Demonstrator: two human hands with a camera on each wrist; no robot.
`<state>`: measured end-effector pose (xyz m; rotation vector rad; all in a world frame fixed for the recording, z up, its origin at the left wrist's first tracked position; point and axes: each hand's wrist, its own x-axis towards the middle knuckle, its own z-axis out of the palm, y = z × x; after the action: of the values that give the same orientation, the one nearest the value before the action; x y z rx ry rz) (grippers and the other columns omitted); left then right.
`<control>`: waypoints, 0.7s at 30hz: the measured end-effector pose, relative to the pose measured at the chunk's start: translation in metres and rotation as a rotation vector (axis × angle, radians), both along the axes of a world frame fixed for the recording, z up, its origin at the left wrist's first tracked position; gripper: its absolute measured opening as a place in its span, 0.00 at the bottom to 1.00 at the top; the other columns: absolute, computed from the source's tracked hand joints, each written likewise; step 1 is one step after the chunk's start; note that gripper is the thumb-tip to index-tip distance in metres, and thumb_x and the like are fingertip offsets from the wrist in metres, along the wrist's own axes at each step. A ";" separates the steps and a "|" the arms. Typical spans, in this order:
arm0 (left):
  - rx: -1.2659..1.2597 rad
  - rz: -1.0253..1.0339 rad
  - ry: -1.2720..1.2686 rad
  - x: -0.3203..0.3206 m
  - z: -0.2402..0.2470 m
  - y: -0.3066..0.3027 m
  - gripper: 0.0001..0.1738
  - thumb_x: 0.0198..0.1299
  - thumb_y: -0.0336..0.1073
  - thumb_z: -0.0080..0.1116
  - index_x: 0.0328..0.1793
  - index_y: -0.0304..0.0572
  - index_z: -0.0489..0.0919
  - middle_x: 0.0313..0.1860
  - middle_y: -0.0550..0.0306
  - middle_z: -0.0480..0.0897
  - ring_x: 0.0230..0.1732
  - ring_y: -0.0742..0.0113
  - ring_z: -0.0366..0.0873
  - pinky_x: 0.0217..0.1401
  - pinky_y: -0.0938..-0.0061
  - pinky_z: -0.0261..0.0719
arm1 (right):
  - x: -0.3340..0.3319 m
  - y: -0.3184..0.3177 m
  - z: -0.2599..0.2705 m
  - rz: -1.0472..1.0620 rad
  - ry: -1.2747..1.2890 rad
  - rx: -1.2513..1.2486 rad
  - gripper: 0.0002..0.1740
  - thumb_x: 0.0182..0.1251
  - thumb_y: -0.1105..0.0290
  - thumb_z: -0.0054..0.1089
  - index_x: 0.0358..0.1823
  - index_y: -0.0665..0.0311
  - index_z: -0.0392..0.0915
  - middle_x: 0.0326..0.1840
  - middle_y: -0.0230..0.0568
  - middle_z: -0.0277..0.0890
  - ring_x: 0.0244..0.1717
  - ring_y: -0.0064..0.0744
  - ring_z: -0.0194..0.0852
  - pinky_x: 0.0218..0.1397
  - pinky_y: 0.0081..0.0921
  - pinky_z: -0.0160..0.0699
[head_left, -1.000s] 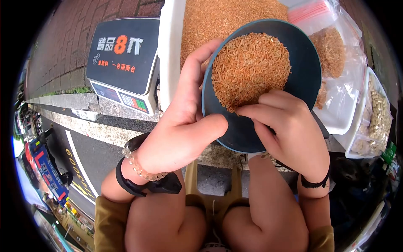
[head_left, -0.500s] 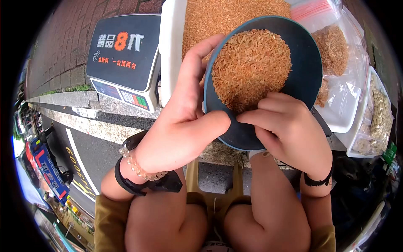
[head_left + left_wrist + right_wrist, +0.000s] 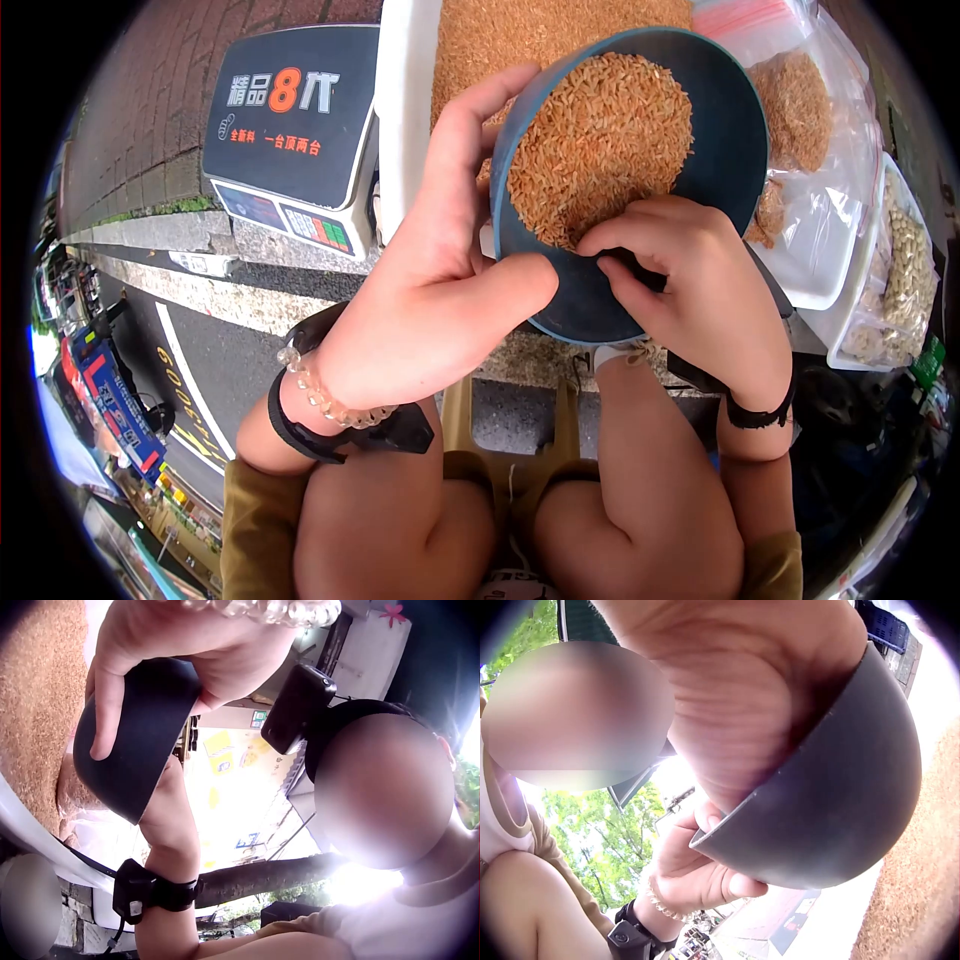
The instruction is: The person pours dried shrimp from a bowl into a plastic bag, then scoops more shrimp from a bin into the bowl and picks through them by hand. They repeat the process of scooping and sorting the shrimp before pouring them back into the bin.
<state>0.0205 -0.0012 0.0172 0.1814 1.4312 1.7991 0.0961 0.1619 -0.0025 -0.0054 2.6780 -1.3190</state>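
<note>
A dark blue-grey bowl [image 3: 735, 150] is tilted, with reddish-brown grain [image 3: 600, 140] heaped on its upper left side. My left hand [image 3: 440, 290] grips the bowl from the left, thumb over the near rim and fingers behind the wall. In the left wrist view its fingers lie along the outside of the bowl [image 3: 142, 742]. My right hand [image 3: 700, 290] reaches over the near right rim with fingers curled. Its index fingertip touches the lower edge of the grain, and the thumb stands a little apart. Whether grains lie between the fingers is hidden.
Behind the bowl stands a white tub of grain [image 3: 530, 40]. A scale [image 3: 290, 120] is at the left. At the right are clear bags of grain [image 3: 795, 110] and a tray of pale pieces [image 3: 905, 270]. My knees are below the bowl.
The bowl and both hands have shifted slightly upward in the head view. My right thumb has moved apart from the index finger, which remains at the grain's lower edge.
</note>
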 end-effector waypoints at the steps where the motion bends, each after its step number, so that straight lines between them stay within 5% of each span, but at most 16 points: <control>1: 0.000 -0.001 -0.002 0.000 0.000 0.000 0.46 0.40 0.14 0.40 0.71 0.44 0.43 0.51 0.60 0.68 0.40 0.78 0.69 0.38 0.84 0.68 | 0.000 0.000 -0.001 -0.001 -0.002 0.000 0.09 0.45 0.83 0.56 0.31 0.67 0.76 0.25 0.44 0.72 0.25 0.39 0.72 0.26 0.25 0.72; 10: -0.018 -0.034 0.050 -0.002 -0.003 -0.002 0.46 0.40 0.15 0.41 0.71 0.43 0.44 0.52 0.60 0.69 0.41 0.78 0.69 0.38 0.85 0.68 | -0.001 0.000 -0.004 0.073 0.007 -0.034 0.09 0.44 0.83 0.56 0.31 0.67 0.75 0.25 0.44 0.72 0.25 0.39 0.72 0.27 0.26 0.71; 21: 0.114 0.023 -0.059 -0.002 -0.002 -0.002 0.45 0.39 0.15 0.42 0.70 0.40 0.48 0.53 0.58 0.69 0.49 0.75 0.68 0.48 0.82 0.66 | 0.006 0.022 0.034 0.241 -0.136 -0.154 0.14 0.38 0.72 0.68 0.30 0.62 0.76 0.15 0.33 0.59 0.17 0.29 0.54 0.19 0.25 0.49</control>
<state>0.0190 -0.0031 0.0153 0.1698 1.2959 1.8902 0.1019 0.1840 0.0318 -0.2394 2.3715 -1.3890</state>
